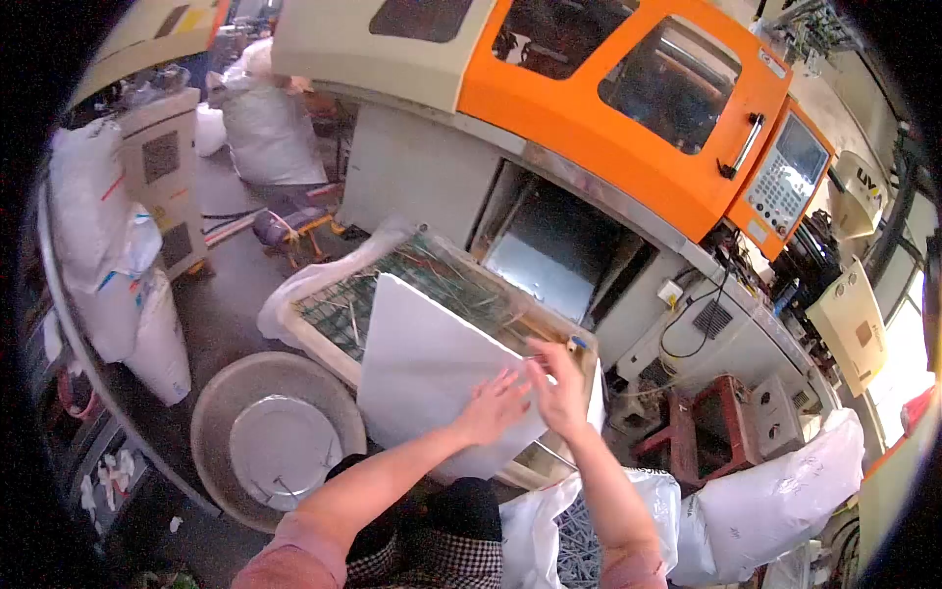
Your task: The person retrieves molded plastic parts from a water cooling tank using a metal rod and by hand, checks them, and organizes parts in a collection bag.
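A flat white board (432, 378) lies tilted over the front part of a tub (329, 358) whose rim holds green netting and thin sticks. Above the board's right half, my left hand (496, 407) has its fingers stretched out. Close beside it, my right hand (559, 388) is raised near the board's right edge, its fingers bent a little and apart. I see nothing held in either hand. An open white sack (530, 535) of thin grey pieces stands below my right forearm.
A round basin (221, 432) with a pale disc inside is at left. The orange-doored machine (579, 108) spans the back. Full white sacks (775, 491) lie at right, others (98, 226) at far left. A red metal frame (726, 422) stands near the machine's base.
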A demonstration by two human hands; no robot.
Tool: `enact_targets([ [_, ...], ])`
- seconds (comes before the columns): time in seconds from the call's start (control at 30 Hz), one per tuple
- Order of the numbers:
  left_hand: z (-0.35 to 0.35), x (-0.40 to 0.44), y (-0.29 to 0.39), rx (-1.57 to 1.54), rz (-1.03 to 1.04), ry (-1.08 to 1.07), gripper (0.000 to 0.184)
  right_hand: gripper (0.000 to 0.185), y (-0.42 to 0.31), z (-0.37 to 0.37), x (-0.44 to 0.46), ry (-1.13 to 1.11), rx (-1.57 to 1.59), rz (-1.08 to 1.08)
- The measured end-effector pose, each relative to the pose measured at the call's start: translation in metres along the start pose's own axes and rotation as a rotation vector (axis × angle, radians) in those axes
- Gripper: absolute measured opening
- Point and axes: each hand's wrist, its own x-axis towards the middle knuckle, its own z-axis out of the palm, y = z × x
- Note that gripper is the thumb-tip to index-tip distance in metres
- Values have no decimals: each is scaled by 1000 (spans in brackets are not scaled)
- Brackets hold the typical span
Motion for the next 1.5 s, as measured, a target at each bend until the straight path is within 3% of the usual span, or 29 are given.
enact_targets([
  [0.07,-22,3,-7,-731,-446,-300,60,32,-5,38,-5,-23,130,91],
  [0.1,-16,-3,-18,-707,-452,-286,60,32,2,54,-8,-23,150,71],
  [0.17,1,-24,-44,-1103,-555,-110,71,33,17,91,-12,9,241,160],
  [0.2,-11,-34,-34,-1079,-556,-90,71,33,20,103,-15,4,261,137],
  [0.27,-39,-49,-8,-1132,-887,8,85,40,33,114,-17,48,148,169],
  [0.37,-52,-81,-28,-1039,-959,-77,84,55,76,116,-14,-19,-105,294],
  [0.47,-57,-105,-40,-1021,-989,-42,83,64,132,119,-13,15,-171,375],
  [0.57,-71,-112,-35,-1016,-1017,-57,82,65,99,128,-20,97,-218,499],
  [0.63,-80,-112,-25,-1040,-1021,-52,85,67,87,142,-25,117,-207,432],
  [0.7,-78,-111,-16,-1064,-1032,-61,88,68,74,155,-34,4,70,263],
  [0.77,-68,-103,-9,-1107,-1054,-12,92,71,38,159,-46,-130,209,269],
  [0.83,-51,-97,-16,-1133,-1039,-22,92,75,9,160,-56,-279,853,673],
  [0.87,-37,-94,-25,-1163,-1020,-32,92,75,14,160,-57,-282,854,672],
  [0.93,-5,-89,-43,-1163,-1050,-71,90,82,31,159,-59,-685,897,649],
  [1.03,2,-84,-30,-1093,-1131,-43,76,81,59,163,-70,-675,1040,694],
  [1.1,7,-88,-31,-1452,-875,-245,67,79,71,156,-78,-712,1143,625],
  [1.13,12,-88,-31,-1413,-839,-271,54,78,79,153,-83,-714,1178,624],
  [1.17,26,-87,-40,-1416,-844,-267,54,77,84,151,-89,-712,1213,623],
  [1.23,56,-83,-58,-1457,-962,-485,53,75,88,148,-101,-673,1266,649],
  [1.3,78,-82,-60,-1401,-963,-480,54,73,95,148,-112,-626,1316,668],
  [1.37,98,-85,-62,-1343,-963,-478,54,70,107,157,-127,-421,1346,641],
  [1.5,131,-97,-62,-1226,-1016,-540,56,68,116,158,-155,-412,1347,710],
])
